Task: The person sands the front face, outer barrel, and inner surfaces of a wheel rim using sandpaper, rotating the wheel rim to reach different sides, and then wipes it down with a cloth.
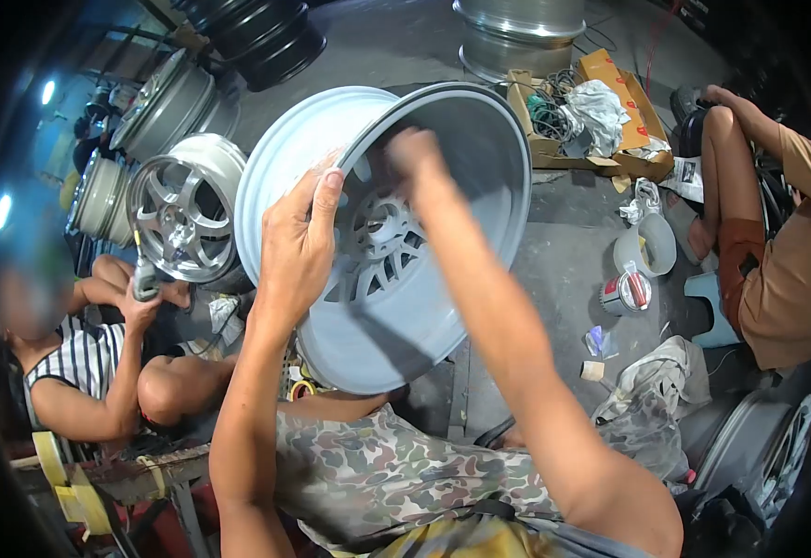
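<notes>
A pale grey car wheel rim (368, 349) stands tilted in front of me, its open barrel turned toward me and its spokes at the far end. My left hand (299, 232) grips the lip on the near left side, thumb over the edge. Inside the barrel, at the upper part of the wall, is my right hand (413, 153). It is smeared by motion, so its fingers and anything in them cannot be made out. The wheel rests close to my lap, over camouflage-patterned cloth (387, 465).
At left, a person in a striped top (85, 367) holds a power tool (146, 282) by a five-spoke wheel (182, 209). Another person (791, 279) sits at right. Near them are a cardboard box (629, 144) of cords and rags, a white tub (645, 246) and a can (621, 296).
</notes>
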`<state>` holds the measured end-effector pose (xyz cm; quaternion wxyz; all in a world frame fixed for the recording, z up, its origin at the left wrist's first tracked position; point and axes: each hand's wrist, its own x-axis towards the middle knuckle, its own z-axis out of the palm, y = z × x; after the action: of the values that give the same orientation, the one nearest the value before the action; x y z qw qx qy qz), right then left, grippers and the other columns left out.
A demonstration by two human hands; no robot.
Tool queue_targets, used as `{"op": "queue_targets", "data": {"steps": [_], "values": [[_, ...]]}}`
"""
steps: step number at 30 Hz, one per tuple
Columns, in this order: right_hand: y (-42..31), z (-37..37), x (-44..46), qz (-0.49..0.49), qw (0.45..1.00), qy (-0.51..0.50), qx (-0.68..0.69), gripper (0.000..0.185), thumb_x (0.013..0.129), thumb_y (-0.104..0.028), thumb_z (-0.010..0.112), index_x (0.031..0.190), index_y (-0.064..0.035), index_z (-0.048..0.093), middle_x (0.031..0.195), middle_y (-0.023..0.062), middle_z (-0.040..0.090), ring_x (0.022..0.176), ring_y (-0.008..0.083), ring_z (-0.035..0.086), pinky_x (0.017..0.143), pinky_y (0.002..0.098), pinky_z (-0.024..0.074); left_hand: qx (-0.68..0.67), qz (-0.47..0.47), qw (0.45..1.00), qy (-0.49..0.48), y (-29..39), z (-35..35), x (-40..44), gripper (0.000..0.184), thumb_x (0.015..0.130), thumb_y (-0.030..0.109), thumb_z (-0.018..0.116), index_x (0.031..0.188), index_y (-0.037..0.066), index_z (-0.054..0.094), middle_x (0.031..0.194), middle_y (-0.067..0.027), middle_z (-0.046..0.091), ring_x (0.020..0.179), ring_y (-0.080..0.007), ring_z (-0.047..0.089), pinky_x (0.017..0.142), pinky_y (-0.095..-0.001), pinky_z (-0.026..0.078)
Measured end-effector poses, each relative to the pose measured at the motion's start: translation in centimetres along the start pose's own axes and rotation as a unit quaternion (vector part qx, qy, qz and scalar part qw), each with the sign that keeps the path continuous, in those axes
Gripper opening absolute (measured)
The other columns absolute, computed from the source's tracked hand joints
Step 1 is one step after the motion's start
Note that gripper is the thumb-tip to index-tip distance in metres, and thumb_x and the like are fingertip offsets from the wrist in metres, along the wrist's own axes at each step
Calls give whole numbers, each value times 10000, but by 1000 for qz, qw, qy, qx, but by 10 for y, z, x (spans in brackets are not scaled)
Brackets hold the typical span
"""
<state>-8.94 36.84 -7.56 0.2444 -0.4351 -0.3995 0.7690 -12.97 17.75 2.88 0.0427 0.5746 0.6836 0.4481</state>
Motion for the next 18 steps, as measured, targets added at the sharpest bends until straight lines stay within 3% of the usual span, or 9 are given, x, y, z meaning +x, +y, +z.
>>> {"op": "queue_targets", "data": {"steps": [1,3,5,9,11,13,14,16,18], "values": [[-9,-29,-17,-47,965,84,244,311,957,-277,542,1096,-17,643,938,132,662,800,276,663,693,462,509,-3,-3,1000,-2,1,-1,-1,423,1066,294,520,1289,-47,632,1153,-214,712,1017,-247,666,955,-347,486],[21,-100,66,-101,918,183,338,285,934,-179,615,1151,3,634,1001,120,652,915,245,657,537,328,545,-9,-10,1000,-4,3,-2,2,420,1066,295,521,1288,-42,635,1146,-211,714,1016,-245,665,954,-348,485],[40,-129,98,-71,828,271,485,342,878,23,641,1199,124,580,1221,219,617,984,289,685,739,297,663,-12,-17,1000,-12,5,-2,3,417,1065,296,522,1287,-38,638,1139,-207,717,1015,-244,665,952,-348,484],[3,-105,53,-111,851,248,449,308,901,40,618,1188,150,586,1319,243,553,999,305,679,871,330,640,-7,-25,1000,-9,4,-1,-2,413,1065,297,524,1286,-33,641,1133,-205,718,1018,-240,664,949,-346,484],[-6,-58,2,-217,917,126,309,224,916,-13,603,1121,47,668,1107,157,673,869,232,670,695,324,563,-8,-24,1000,-4,3,0,-6,415,1065,296,524,1287,-35,640,1138,-208,717,1029,-240,666,952,-346,484],[15,-1,-80,-344,931,107,-55,139,923,-70,596,1014,-19,688,864,69,683,745,165,613,703,332,508,-9,-27,1000,4,0,0,-6,419,1066,295,522,1293,-38,635,1152,-217,713,1062,-243,666,956,-346,483],[54,26,-95,-463,884,50,-42,122,902,-84,618,988,-11,666,795,80,669,694,188,576,661,363,481,-10,-30,999,2,-2,-1,-7,419,1066,295,522,1293,-38,635,1152,-217,713,1062,-243,666,956,-346,483],[129,40,-143,-401,882,-153,-195,130,878,-74,637,926,37,590,836,255,589,791,436,572,709,454,466,-7,-8,1000,17,-8,-3,-5,421,1068,293,519,1298,-42,631,1162,-227,711,1078,-245,672,952,-345,487],[236,4,-128,-462,799,-254,-289,148,863,-67,640,990,4,611,932,230,624,865,442,619,766,498,500,-4,-9,1000,18,-8,-7,-6,412,1053,285,548,1289,-41,636,1165,-240,707,1092,-247,673,964,-344,486]]}}
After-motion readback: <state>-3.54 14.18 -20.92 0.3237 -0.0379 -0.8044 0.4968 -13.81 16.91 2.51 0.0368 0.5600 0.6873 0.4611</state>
